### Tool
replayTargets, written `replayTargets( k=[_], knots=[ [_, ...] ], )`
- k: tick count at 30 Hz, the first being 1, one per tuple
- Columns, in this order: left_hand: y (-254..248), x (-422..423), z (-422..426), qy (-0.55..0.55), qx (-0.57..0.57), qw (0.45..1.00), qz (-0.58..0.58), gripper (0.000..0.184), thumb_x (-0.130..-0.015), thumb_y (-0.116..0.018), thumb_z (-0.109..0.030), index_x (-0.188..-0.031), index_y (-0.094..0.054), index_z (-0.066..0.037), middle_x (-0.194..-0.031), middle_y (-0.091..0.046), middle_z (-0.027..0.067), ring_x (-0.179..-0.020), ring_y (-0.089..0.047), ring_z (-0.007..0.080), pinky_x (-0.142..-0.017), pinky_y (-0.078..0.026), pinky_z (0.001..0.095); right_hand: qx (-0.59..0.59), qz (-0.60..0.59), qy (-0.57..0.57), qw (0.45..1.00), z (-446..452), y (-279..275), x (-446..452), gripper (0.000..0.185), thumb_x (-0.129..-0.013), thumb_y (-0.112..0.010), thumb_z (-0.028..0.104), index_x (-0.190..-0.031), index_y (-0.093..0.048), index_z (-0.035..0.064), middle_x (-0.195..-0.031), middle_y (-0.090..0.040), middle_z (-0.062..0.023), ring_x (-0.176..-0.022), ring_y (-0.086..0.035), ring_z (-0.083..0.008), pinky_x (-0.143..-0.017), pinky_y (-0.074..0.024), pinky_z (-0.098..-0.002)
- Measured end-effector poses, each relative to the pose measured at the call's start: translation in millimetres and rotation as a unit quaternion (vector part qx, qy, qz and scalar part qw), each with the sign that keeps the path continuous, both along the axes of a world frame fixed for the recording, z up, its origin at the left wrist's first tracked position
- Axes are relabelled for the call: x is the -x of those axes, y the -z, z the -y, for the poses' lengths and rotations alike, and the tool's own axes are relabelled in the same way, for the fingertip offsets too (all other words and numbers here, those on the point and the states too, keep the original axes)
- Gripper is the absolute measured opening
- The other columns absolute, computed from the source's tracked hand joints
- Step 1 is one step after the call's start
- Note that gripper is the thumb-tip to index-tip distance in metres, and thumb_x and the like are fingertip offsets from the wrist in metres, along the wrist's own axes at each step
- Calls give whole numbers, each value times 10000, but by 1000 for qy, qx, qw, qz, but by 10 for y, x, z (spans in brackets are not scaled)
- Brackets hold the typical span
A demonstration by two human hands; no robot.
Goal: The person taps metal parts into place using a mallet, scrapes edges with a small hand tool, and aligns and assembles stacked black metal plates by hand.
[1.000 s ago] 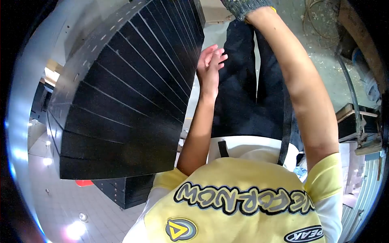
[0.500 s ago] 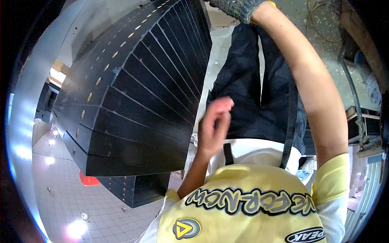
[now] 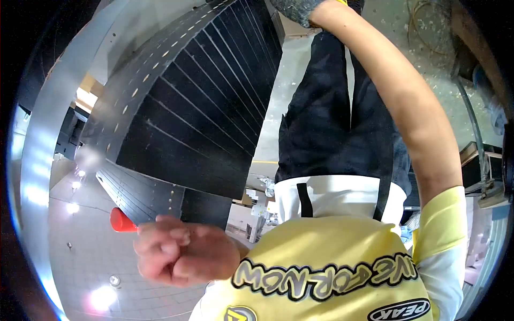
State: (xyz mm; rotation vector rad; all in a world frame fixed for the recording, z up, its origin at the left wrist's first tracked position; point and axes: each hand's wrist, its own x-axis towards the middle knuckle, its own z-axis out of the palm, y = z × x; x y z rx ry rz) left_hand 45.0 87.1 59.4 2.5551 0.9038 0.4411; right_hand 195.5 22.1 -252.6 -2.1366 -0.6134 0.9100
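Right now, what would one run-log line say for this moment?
left hand: raised, blurred, fingers curled, beside red object in view | right hand: gloved, cut off, grip unseen | left of black trousers: black grooved structure

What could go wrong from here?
Bare-skin knock or scrape: the left hand is ungloved and blurred, likely moving, in front of the dark stacked boards; the right hand wears a glove.
Shift or slip: the boards may not be secure; the right hand's fingers are cut off by the frame, so I can't confirm a grip.
Footing: flecks litter the floor and could be slippery.
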Motion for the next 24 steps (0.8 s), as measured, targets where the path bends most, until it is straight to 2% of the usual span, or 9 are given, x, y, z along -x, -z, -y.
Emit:
replayTargets(
  k=[4, 7, 11, 14, 17, 21, 24],
  knots=[
    [220, 62, -130, 120, 22, 992, -16, 264, -938, -740, -240, -980, -544, -68, -795, -467, 21, -674, -407, 134, -658, -338, 296, 22, 0, -12, 1000, -29, -77, 11, 357, -901, -563, 107, -1224, -714, 100, -1166, -724, -217, -1091, -695, -392, -960, -545, -466],
    [320, 70, -110, 74, -13, 995, -60, 374, -838, -841, -93, -954, -486, -92, -722, -434, -15, -614, -377, 102, -643, -308, 279, 14, 43, -38, 998, -61, -110, 7, 343, -896, -554, 98, -1198, -717, 83, -1136, -731, -215, -1075, -700, -396, -949, -548, -473],
    [417, 85, -115, 61, -79, 993, -54, 353, -848, -776, -14, -894, -438, -108, -699, -406, -18, -594, -353, 97, -639, -298, 268, -42, 53, -46, 997, -76, -107, -45, 323, -899, -547, 100, -1172, -714, 54, -1115, -729, -234, -1063, -705, -396, -937, -555, -469],
    [403, 131, -123, 81, -91, 990, -68, 332, -849, -744, 10, -886, -437, -112, -690, -399, -16, -591, -346, 102, -630, -294, 276, -10, 38, -28, 999, -52, -47, -64, 309, -904, -545, 102, -1159, -713, 49, -1117, -728, -238, -1067, -704, -397, -938, -556, -465],
    [420, 166, -112, 71, -89, 992, -51, 333, -848, -749, 8, -880, -440, -112, -685, -394, -15, -590, -344, 105, -619, -283, 283, 3, 72, -37, 997, -85, -164, 41, 296, -905, -549, 92, -1147, -712, 41, -1107, -729, -235, -1054, -704, -400, -936, -553, -470],
    [403, 160, -109, 88, -99, 989, -61, 339, -847, -756, 10, -877, -442, -113, -680, -390, -17, -585, -341, 115, -613, -272, 288, -50, 68, -90, 992, 4, -491, -49, 293, -906, -556, 90, -1149, -713, 41, -1071, -733, -228, -1022, -703, -400, -913, -549, -483],
    [457, 167, -109, 101, -70, 992, -36, 341, -844, -750, 27, -881, -442, -114, -678, -387, -21, -582, -334, 118, -608, -268, 284, -176, 70, -55, 980, 122, -507, -72, 305, -897, -566, 92, -1157, -714, 39, -1073, -730, -235, -1032, -699, -402, -915, -549, -479]
  ],
)
